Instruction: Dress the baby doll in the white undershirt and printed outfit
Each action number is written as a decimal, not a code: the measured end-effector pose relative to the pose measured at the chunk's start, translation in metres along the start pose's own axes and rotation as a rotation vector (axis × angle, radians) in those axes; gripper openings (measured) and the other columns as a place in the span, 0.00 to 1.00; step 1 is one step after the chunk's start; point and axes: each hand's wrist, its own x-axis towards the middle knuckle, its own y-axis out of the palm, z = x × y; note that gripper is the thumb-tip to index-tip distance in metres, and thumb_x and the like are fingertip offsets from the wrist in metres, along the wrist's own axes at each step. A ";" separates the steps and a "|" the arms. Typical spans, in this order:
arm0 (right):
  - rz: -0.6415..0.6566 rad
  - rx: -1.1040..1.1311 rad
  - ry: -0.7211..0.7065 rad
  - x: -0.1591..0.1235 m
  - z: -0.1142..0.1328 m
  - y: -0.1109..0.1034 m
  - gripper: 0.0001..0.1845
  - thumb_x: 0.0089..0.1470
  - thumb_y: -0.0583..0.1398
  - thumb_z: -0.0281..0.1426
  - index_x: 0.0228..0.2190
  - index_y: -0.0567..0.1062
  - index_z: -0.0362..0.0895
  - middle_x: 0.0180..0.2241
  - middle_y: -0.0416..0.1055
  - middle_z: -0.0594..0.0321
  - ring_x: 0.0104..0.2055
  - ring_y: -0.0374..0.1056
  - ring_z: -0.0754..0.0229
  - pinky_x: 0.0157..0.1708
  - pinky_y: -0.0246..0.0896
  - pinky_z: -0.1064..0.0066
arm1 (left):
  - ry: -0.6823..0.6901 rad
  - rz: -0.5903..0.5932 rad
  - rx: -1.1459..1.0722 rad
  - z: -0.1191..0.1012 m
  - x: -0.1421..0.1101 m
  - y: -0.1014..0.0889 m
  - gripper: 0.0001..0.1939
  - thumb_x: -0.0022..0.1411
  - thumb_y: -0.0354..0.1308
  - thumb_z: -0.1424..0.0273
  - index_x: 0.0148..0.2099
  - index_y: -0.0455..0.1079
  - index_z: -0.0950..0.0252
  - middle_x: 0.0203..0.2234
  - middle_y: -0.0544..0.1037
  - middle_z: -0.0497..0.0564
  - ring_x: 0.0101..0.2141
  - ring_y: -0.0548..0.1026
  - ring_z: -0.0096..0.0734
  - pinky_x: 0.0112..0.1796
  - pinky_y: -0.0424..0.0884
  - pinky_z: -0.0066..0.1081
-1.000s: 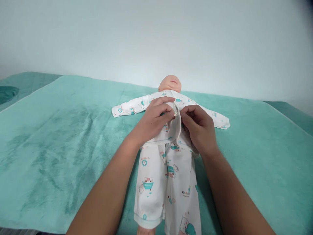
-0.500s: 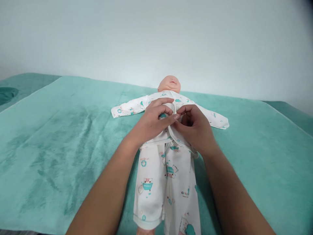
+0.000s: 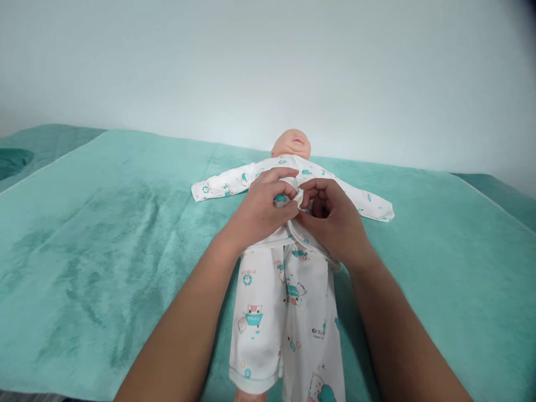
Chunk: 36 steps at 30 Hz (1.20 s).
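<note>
A baby doll (image 3: 292, 144) lies on its back on a teal towel (image 3: 104, 234), head away from me, arms spread. It wears a white printed shirt (image 3: 228, 182) and matching white trousers (image 3: 268, 312). My left hand (image 3: 262, 209) and my right hand (image 3: 335, 220) meet over the doll's chest. Both pinch the front edges of the shirt together, fingertips touching at the middle. Whatever fastening lies between the fingers is hidden.
The teal towel covers a wide padded surface that ends at a pale wall (image 3: 268, 67) behind the doll. A darker teal surface (image 3: 25, 151) shows at the far left and another strip (image 3: 502, 192) at the right. The towel's near edge runs along the bottom left.
My hands have closed in on each other: the shirt's two front edges, apart a second ago with a small snap showing, are now pressed together between my fingertips.
</note>
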 end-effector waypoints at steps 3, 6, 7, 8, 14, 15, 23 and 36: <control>0.007 0.005 0.001 0.000 0.000 0.000 0.18 0.50 0.64 0.29 0.43 0.70 0.49 0.32 0.65 0.68 0.27 0.56 0.67 0.26 0.53 0.71 | 0.012 -0.002 0.004 0.001 0.000 0.000 0.06 0.58 0.55 0.75 0.30 0.70 0.62 0.58 0.70 0.50 0.57 0.68 0.41 0.57 0.65 0.47; 0.008 0.010 -0.004 0.000 -0.001 -0.001 0.18 0.50 0.64 0.30 0.44 0.70 0.49 0.32 0.65 0.68 0.27 0.56 0.67 0.26 0.53 0.72 | 0.021 0.005 0.007 0.002 0.000 -0.001 0.06 0.59 0.55 0.75 0.31 0.71 0.62 0.58 0.70 0.50 0.57 0.68 0.41 0.57 0.65 0.47; 0.009 0.013 -0.005 0.000 -0.001 -0.001 0.18 0.50 0.64 0.30 0.44 0.70 0.49 0.32 0.65 0.68 0.27 0.56 0.67 0.26 0.53 0.72 | 0.023 0.006 0.008 0.002 0.000 -0.001 0.06 0.59 0.55 0.75 0.31 0.71 0.61 0.58 0.70 0.50 0.57 0.68 0.41 0.57 0.65 0.47; 0.009 0.016 -0.005 0.000 -0.001 -0.001 0.18 0.50 0.64 0.30 0.44 0.71 0.49 0.32 0.65 0.68 0.26 0.55 0.67 0.26 0.53 0.72 | 0.024 0.006 0.007 0.002 0.000 -0.001 0.06 0.59 0.55 0.75 0.32 0.72 0.61 0.58 0.70 0.50 0.57 0.68 0.41 0.57 0.65 0.46; 0.020 0.038 0.006 0.000 0.001 -0.001 0.19 0.50 0.65 0.30 0.45 0.71 0.50 0.32 0.64 0.69 0.27 0.56 0.67 0.26 0.54 0.72 | 0.037 0.004 0.009 0.003 0.000 -0.001 0.07 0.60 0.55 0.74 0.32 0.73 0.61 0.57 0.71 0.49 0.55 0.70 0.40 0.57 0.66 0.45; 0.021 0.043 0.007 0.000 0.002 -0.001 0.19 0.50 0.65 0.30 0.45 0.71 0.50 0.32 0.64 0.69 0.27 0.56 0.67 0.26 0.54 0.72 | 0.041 0.000 0.010 0.004 0.000 -0.001 0.07 0.60 0.55 0.74 0.32 0.73 0.61 0.57 0.71 0.49 0.55 0.70 0.39 0.57 0.66 0.45; 0.028 0.132 0.013 -0.001 0.001 -0.001 0.15 0.54 0.63 0.33 0.45 0.71 0.50 0.31 0.64 0.68 0.27 0.56 0.65 0.26 0.54 0.71 | 0.069 -0.022 -0.015 0.007 0.000 0.000 0.06 0.61 0.55 0.73 0.34 0.73 0.61 0.54 0.74 0.49 0.53 0.71 0.37 0.55 0.67 0.41; 0.023 0.141 0.004 0.000 0.001 -0.001 0.11 0.55 0.61 0.32 0.43 0.72 0.51 0.29 0.63 0.68 0.26 0.56 0.64 0.26 0.55 0.70 | 0.068 -0.032 -0.001 0.006 0.000 0.001 0.05 0.60 0.56 0.74 0.32 0.71 0.61 0.53 0.74 0.50 0.53 0.71 0.37 0.56 0.66 0.43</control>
